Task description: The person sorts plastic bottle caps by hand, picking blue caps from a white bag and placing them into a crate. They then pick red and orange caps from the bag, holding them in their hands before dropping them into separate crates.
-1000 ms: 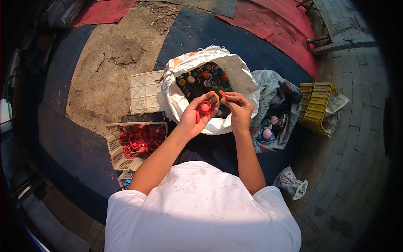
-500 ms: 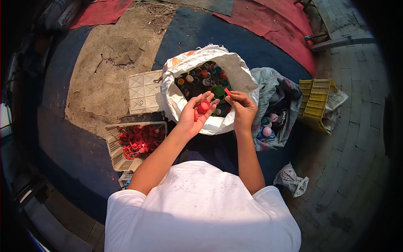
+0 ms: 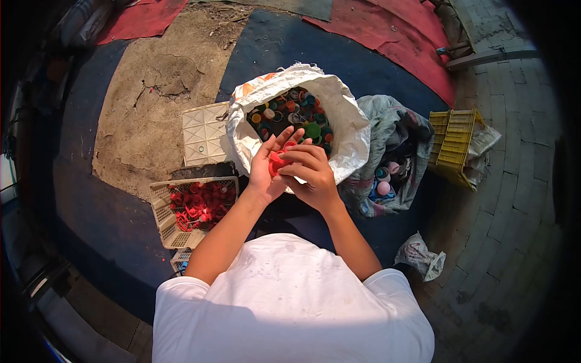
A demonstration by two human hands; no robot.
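Observation:
My left hand (image 3: 264, 173) is turned palm up and cups several red bottle caps (image 3: 276, 163) against its fingers. Over that palm, my right hand (image 3: 316, 179) has its fingers curled onto the red caps and partly hides them. Both hands are above the near rim of a large white woven sack (image 3: 346, 136). Inside the sack lie many mixed caps, among them a green cap (image 3: 312, 130) and an orange cap (image 3: 290, 105). To the left of my forearm, a cream plastic basket (image 3: 162, 212) holds a heap of red caps (image 3: 203, 207).
A grey-green sack (image 3: 370, 112) with a pink ball (image 3: 383, 188) and other items stands right of the white sack. Farther right is a yellow crate (image 3: 455, 142). A white plastic bag (image 3: 417, 257) lies near my right elbow. A cream lattice panel (image 3: 204, 134) lies left.
My right hand has come down and left from above the sack, bringing its red cap to my left palm. My left hand has shifted slightly left and its fingers have curled more.

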